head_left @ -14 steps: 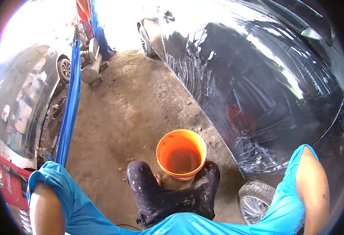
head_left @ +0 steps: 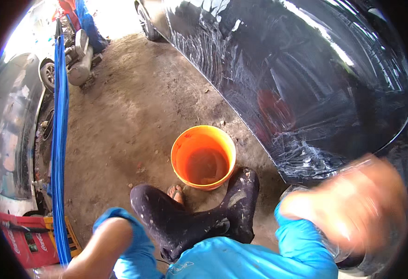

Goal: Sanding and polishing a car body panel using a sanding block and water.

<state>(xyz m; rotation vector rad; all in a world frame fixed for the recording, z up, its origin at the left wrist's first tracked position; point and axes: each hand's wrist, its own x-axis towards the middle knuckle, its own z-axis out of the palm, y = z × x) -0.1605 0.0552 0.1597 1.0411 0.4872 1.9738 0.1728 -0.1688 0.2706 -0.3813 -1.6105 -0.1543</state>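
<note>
A blue cloth strip (head_left: 60, 139) hangs near your left forearm (head_left: 94, 251), its fingers out of sight. On the earthen floor (head_left: 120, 107), an orange bucket (head_left: 204, 138) stands upright. Your right arm (head_left: 348, 204) is blurred, its fingers' state impossible to tell, near the streaked black car (head_left: 301, 79), whose long lower edge slants from upper left to lower right.

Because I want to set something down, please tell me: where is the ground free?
The widest patch is dirt floor between the blue cloth and the orange bucket. A narrower bare strip runs between bucket and black car. Crowded: near the person's legs, and lower left, by the red crate.
</note>
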